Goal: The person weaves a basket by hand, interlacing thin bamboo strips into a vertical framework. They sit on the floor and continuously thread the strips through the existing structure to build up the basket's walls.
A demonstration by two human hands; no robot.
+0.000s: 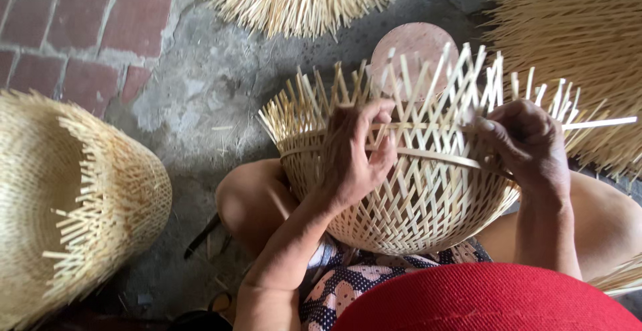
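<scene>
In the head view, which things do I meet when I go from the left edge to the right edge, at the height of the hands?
Finished woven basket → left hand → half-woven basket held on the lap → right hand → long loose strip sticking out to the right.

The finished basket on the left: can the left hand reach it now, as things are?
Probably not at once: the left hand grips the strips of the half-woven basket on the lap; the finished basket lies apart, across bare floor.

Left hand (354, 154) fingers curled, gripping; right hand (528, 147) pinching, wrist bent
</scene>
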